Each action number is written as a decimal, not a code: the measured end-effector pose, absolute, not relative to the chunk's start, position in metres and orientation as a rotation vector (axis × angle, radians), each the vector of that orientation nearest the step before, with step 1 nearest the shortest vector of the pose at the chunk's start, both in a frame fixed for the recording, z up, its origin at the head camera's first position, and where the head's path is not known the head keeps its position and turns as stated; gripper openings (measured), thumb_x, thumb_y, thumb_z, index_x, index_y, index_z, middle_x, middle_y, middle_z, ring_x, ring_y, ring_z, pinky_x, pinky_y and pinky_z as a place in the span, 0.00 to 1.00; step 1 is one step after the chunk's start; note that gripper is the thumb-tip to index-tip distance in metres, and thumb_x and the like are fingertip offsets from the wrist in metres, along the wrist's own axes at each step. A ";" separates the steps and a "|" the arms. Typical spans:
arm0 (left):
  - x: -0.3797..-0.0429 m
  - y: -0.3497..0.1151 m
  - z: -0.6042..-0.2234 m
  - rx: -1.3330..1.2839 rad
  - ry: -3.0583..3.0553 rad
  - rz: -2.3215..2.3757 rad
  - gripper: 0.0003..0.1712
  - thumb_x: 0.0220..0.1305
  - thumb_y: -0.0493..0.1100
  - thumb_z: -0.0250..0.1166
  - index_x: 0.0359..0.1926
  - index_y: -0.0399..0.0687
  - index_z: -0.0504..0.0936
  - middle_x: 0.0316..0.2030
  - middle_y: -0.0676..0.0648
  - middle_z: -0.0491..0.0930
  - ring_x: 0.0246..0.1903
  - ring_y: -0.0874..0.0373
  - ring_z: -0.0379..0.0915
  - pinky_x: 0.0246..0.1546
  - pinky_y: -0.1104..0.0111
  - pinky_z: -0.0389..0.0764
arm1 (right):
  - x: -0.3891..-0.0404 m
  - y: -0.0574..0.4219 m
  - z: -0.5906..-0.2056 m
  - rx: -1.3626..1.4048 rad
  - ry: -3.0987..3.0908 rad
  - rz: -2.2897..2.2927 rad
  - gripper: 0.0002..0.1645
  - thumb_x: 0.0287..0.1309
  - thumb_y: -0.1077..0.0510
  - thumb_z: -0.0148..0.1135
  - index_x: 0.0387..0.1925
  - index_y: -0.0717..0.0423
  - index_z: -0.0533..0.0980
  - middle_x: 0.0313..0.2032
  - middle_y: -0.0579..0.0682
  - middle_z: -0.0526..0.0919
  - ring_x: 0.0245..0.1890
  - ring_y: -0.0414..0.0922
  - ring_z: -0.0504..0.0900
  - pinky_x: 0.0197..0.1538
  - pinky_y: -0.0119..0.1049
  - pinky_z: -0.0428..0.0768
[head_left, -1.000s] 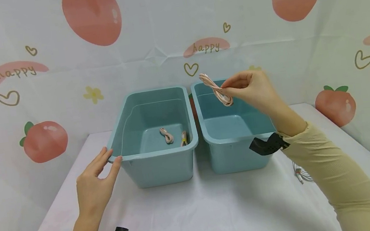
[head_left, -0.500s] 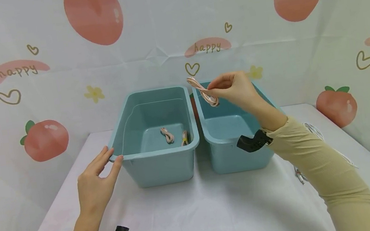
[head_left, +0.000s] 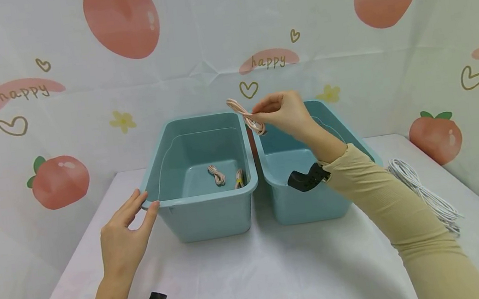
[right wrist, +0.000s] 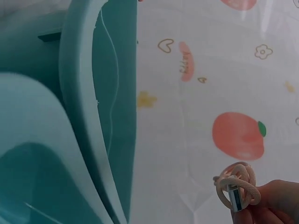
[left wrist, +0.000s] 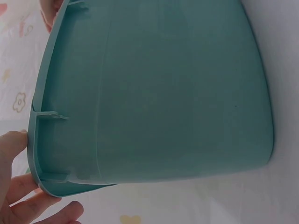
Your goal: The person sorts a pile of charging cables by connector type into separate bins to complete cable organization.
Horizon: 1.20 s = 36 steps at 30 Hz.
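Note:
My right hand (head_left: 287, 115) pinches a coiled pale-pink USB cable (head_left: 244, 117) between thumb and fingertips, held up over the adjoining rims of two blue-green plastic bins. In the right wrist view, the metal plug of this USB cable (right wrist: 236, 196) shows beside my fingertips. My left hand (head_left: 123, 243) holds the near left corner of the left bin (head_left: 210, 219), thumb on the front rim and fingers at the side. Inside that bin lie a coiled pink cable (head_left: 216, 175) and another bundle with a yellow tie (head_left: 238, 180), partly hidden by the bin's front wall.
The right bin (head_left: 310, 201) stands close beside the left one, partly behind my right forearm. Several white coiled cables (head_left: 425, 196) lie on the white-covered table (head_left: 248, 284) to the right. A patterned cloth (head_left: 189, 40) hangs behind the bins.
My right hand has moved left with the pink USB cable, from over the right bin to the gap between the bins. White cables behind the forearm have come into view. My left hand stays put.

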State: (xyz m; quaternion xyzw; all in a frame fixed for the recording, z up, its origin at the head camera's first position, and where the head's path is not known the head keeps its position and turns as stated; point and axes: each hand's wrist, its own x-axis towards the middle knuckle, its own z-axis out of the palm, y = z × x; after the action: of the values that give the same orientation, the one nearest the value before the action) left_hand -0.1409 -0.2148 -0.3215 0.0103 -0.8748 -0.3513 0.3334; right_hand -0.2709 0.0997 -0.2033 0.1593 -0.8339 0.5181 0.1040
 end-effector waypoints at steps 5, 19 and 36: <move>-0.141 -0.215 -0.322 0.025 -2.287 -0.918 0.24 0.57 0.47 0.67 0.54 0.44 0.79 0.57 0.45 0.77 0.55 0.47 0.75 0.44 0.98 0.58 | -0.275 0.090 -0.202 0.457 -2.462 1.541 0.10 0.52 0.59 0.67 0.37 0.61 0.82 0.33 0.52 0.88 0.44 0.46 0.81 0.46 0.37 0.77; -0.141 -0.215 -0.322 0.028 -2.286 -0.922 0.24 0.57 0.47 0.67 0.55 0.46 0.79 0.57 0.46 0.77 0.56 0.47 0.74 0.44 0.99 0.58 | -0.290 0.066 -0.200 0.405 -2.457 1.602 0.12 0.52 0.58 0.67 0.38 0.61 0.82 0.39 0.57 0.86 0.43 0.44 0.80 0.38 0.31 0.77; -0.142 -0.215 -0.323 0.027 -2.283 -0.920 0.24 0.57 0.47 0.67 0.55 0.46 0.79 0.57 0.45 0.77 0.54 0.47 0.76 0.45 0.96 0.60 | -0.313 0.038 -0.206 0.297 -2.434 1.677 0.10 0.53 0.60 0.66 0.37 0.61 0.82 0.41 0.59 0.85 0.33 0.41 0.80 0.34 0.28 0.78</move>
State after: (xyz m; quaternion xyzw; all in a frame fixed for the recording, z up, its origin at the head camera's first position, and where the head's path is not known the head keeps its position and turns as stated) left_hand -0.1418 -0.2153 -0.3228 0.0102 -0.8744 -0.3523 0.3334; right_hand -0.3128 0.0377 -0.2063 0.0995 -0.8164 0.5625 0.0854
